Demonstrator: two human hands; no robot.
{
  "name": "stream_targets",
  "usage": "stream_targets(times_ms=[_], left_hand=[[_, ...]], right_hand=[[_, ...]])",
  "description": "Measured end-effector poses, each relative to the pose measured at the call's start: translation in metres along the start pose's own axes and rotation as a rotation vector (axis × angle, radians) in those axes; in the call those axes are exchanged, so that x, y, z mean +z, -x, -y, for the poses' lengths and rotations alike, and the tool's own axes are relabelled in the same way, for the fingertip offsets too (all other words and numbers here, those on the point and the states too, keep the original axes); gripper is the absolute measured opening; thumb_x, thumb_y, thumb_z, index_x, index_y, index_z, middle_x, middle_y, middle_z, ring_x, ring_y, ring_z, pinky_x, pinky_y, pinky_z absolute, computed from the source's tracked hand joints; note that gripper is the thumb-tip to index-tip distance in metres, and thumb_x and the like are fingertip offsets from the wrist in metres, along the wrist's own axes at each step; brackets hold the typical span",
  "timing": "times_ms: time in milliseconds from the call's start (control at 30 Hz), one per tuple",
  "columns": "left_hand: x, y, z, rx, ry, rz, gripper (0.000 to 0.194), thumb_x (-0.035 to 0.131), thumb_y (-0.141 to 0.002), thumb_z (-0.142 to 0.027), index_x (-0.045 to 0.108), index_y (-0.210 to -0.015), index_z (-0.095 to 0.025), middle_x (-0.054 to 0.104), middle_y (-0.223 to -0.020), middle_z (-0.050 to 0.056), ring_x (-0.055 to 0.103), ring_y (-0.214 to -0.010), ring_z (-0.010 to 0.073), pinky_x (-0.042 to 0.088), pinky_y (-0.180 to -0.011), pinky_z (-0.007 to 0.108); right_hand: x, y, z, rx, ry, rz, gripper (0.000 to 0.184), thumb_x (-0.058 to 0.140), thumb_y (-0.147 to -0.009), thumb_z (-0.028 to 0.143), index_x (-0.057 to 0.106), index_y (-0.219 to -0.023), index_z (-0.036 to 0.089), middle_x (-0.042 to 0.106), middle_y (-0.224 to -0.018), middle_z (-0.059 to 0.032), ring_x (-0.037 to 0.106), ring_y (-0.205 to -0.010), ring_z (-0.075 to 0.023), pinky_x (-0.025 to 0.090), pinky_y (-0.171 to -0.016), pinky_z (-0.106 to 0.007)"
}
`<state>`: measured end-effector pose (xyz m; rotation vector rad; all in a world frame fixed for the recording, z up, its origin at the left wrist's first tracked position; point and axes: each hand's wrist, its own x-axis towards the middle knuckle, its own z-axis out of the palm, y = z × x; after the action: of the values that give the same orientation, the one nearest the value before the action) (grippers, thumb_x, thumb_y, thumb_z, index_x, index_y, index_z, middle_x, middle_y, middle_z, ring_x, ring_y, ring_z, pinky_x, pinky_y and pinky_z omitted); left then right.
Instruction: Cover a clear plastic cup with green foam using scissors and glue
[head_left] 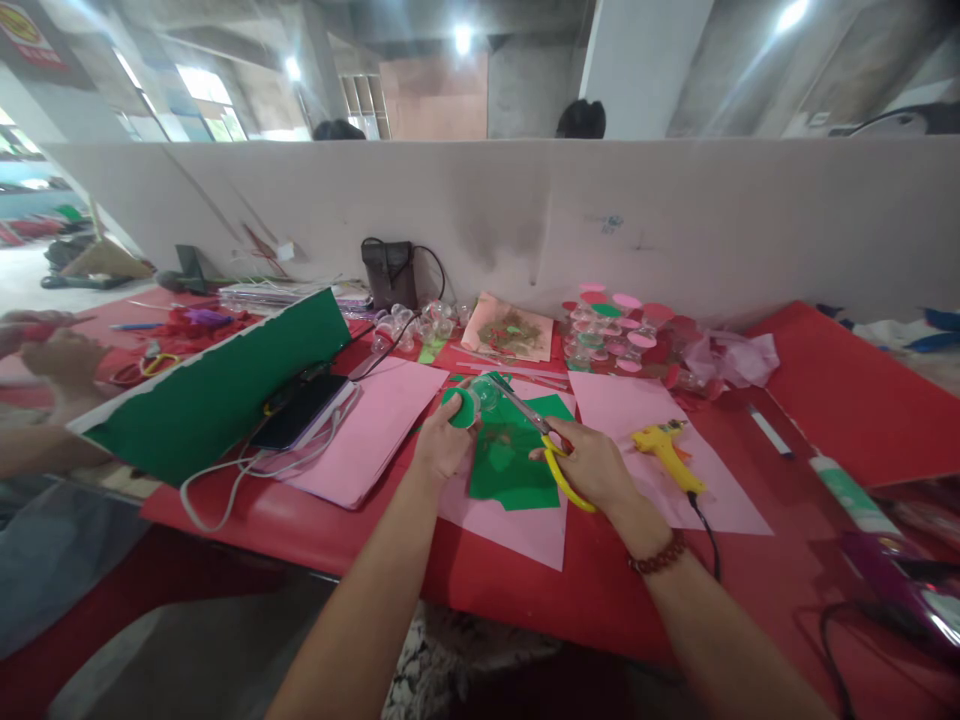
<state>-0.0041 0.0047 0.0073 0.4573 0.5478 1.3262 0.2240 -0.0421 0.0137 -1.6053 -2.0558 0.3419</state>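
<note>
My left hand [441, 443] grips a small clear plastic cup [487, 393] with a round green disc [459, 408] on its near end. In my right hand [591, 462] are scissors with yellow handles [568, 482]. Their blades point left, with the tips at the clear cup; I cannot tell whether they touch it. Below both hands lies a green sheet [517, 470] with cut edges, on top of a pink sheet [544, 540]. At the back right stand several clear cups topped with pink, red and green discs [606, 311].
A yellow glue gun [667, 452] lies on pink paper at right, its cord trailing forward. A phone [304, 412] with a white cable rests left, beside an upright green board [225, 385]. A co-worker's hands [64, 355] are at far left. A white partition [360, 195] closes the back.
</note>
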Motion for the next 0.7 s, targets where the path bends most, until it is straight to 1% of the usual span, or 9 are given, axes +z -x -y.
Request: stream_targets(times_ms=[100,167,300,400,567,700], left_hand=[[0.0002,0.0003,0.0009,-0.014,0.019,0.028,0.022,0.062,-0.085,-0.022,0.069,-0.105,-0.017,0.075,-0.094,0.008,0.071,-0.084,0.0217,0.059,-0.079,0.039],[0.0022,0.0010,0.0010,-0.016,0.043,0.027,0.020,0.061,-0.086,-0.021,0.069,-0.104,-0.017,0.075,-0.091,0.008,0.071,-0.087,0.0230,0.059,-0.083,0.043],[0.0076,0.0028,-0.0003,-0.015,0.061,-0.026,0.024,0.058,-0.086,-0.018,0.068,-0.107,-0.016,0.074,-0.090,0.009,0.072,-0.086,0.0218,0.060,-0.081,0.038],[0.0082,0.0028,-0.0012,-0.007,0.042,-0.032,0.029,0.059,-0.085,-0.017,0.067,-0.113,-0.016,0.075,-0.092,0.008,0.072,-0.084,0.0206,0.059,-0.079,0.033],[0.0057,0.0018,-0.0003,0.023,0.008,0.008,0.035,0.065,-0.082,-0.017,0.066,-0.117,-0.018,0.076,-0.093,0.006,0.072,-0.089,0.0200,0.057,-0.088,0.036],[0.0059,0.0023,0.0000,0.066,-0.011,0.029,0.037,0.067,-0.079,-0.016,0.067,-0.116,-0.017,0.076,-0.098,0.006,0.071,-0.094,0.0199,0.054,-0.093,0.036]], right_hand=[[0.0002,-0.0002,-0.0006,-0.014,-0.018,-0.001,0.026,0.057,-0.091,0.043,0.068,-0.105,0.025,0.073,-0.089,-0.0034,0.065,-0.076,-0.0190,0.041,-0.065,-0.027],[0.0004,0.0000,-0.0009,-0.018,-0.031,-0.002,0.026,0.058,-0.090,0.042,0.068,-0.107,0.026,0.074,-0.088,-0.0039,0.065,-0.076,-0.0194,0.042,-0.065,-0.027],[0.0012,-0.0001,-0.0014,-0.016,-0.035,0.000,0.024,0.057,-0.091,0.041,0.069,-0.106,0.026,0.074,-0.087,-0.0038,0.065,-0.076,-0.0193,0.043,-0.065,-0.027],[0.0017,-0.0004,-0.0009,-0.016,-0.029,-0.002,0.024,0.057,-0.091,0.042,0.069,-0.106,0.026,0.074,-0.090,-0.0038,0.066,-0.077,-0.0194,0.044,-0.067,-0.027],[0.0004,0.0009,0.0028,0.001,0.039,-0.021,0.034,0.060,-0.088,0.046,0.066,-0.115,0.025,0.073,-0.099,-0.0062,0.066,-0.081,-0.0207,0.045,-0.068,-0.029],[0.0001,0.0019,0.0029,0.011,0.110,-0.017,0.037,0.059,-0.090,0.046,0.062,-0.121,0.026,0.072,-0.101,-0.0060,0.065,-0.082,-0.0207,0.045,-0.067,-0.029]])
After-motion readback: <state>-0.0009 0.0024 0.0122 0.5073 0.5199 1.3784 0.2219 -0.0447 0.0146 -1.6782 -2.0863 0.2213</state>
